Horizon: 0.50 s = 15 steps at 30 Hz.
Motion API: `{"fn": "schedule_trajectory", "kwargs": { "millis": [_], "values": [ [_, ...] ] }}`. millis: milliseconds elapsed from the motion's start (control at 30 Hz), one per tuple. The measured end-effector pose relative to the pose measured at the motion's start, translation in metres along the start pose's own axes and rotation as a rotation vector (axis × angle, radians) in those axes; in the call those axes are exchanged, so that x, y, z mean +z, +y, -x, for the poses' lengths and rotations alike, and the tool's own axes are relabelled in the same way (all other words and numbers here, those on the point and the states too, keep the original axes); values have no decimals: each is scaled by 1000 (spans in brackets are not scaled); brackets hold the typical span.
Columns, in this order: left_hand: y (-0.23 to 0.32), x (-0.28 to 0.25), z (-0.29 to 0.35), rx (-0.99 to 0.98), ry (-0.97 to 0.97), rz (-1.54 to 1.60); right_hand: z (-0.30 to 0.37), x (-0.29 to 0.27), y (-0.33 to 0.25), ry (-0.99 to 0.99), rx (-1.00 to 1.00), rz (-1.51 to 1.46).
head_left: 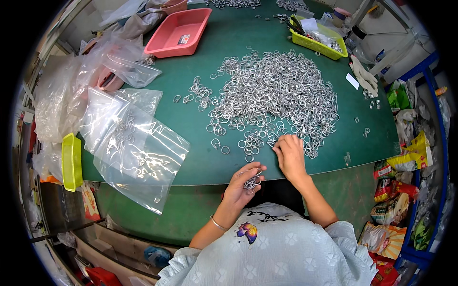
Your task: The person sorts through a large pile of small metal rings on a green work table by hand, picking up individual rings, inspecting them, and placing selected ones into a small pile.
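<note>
From here I see clear plastic bags (138, 152) lying on the left of the green table (200, 162), at least one holding a few rings, so I judge only a small share is packed. My left hand (241, 186) is cupped shut around a small bunch of rings (252, 182) at the table's near edge. My right hand (290, 155) lies fingers-down, picking at the big loose pile of metal rings (274, 95), most of it unsorted.
</note>
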<state>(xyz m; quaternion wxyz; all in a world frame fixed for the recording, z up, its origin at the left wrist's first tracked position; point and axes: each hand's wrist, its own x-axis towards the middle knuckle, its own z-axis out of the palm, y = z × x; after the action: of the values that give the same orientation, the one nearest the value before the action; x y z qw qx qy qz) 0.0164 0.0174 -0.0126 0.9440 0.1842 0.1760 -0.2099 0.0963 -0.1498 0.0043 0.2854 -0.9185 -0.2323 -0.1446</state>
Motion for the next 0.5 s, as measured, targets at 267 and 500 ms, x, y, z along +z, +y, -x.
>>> {"fn": "schedule_trajectory", "kwargs": {
  "millis": [267, 500],
  "values": [
    [6, 33, -1, -42, 135, 55, 3, -40, -34, -225, -113, -450],
    [-5, 7, -12, -39, -40, -73, -13, 1, 12, 25, 28, 4]
  ]
}}
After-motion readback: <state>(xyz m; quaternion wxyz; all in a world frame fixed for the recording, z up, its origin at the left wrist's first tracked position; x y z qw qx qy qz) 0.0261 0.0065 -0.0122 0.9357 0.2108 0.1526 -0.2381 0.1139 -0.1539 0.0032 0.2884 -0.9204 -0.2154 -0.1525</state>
